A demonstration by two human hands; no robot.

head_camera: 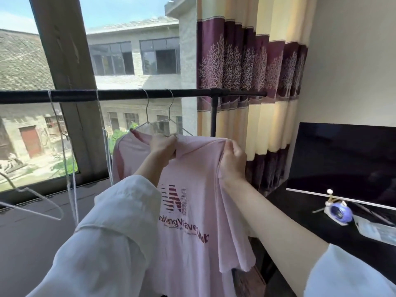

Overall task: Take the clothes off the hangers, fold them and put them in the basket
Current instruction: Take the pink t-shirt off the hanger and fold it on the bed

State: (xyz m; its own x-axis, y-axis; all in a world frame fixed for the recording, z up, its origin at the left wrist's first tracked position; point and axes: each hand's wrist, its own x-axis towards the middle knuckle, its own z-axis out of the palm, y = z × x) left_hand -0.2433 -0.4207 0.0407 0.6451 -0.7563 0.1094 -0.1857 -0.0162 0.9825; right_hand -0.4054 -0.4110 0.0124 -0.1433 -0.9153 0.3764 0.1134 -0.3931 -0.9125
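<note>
A pale pink T-shirt with dark red lettering hangs from a thin wire hanger on the black clothes rail. My left hand grips the shirt's neckline together with the hanger wire. My right hand clutches the shirt's right shoulder, pulled out sideways. A second wire hanger hooks on the rail just to the right of the first, and its lower part is hidden by my left hand and the shirt. No basket is in view.
An empty wire hanger hangs low at the left, near white strings tied to the rail. A striped curtain stands behind the rail's upright. At the right, a dark table holds a screen and a small purple ornament.
</note>
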